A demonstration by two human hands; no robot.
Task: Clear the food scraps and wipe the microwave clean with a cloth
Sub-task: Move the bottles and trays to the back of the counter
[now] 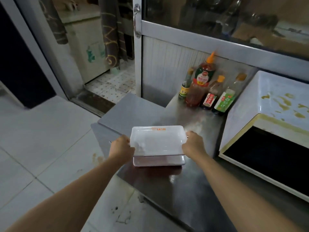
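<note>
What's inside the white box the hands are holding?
The white box looks empty inside; its walls are bare. Its lower side shows something dark reddish, perhaps a reflection; I cannot tell which.

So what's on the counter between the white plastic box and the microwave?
Nothing: in the head view only bare steel counter separates the plastic box, gripped by both hands, from the microwave. The bottles stand further back.

Bottles [207, 87] behind container [158, 141], microwave [267, 131] right

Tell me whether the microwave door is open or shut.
Shut: the microwave's dark glass door sits flush in its frame, hiding the cavity.
</note>
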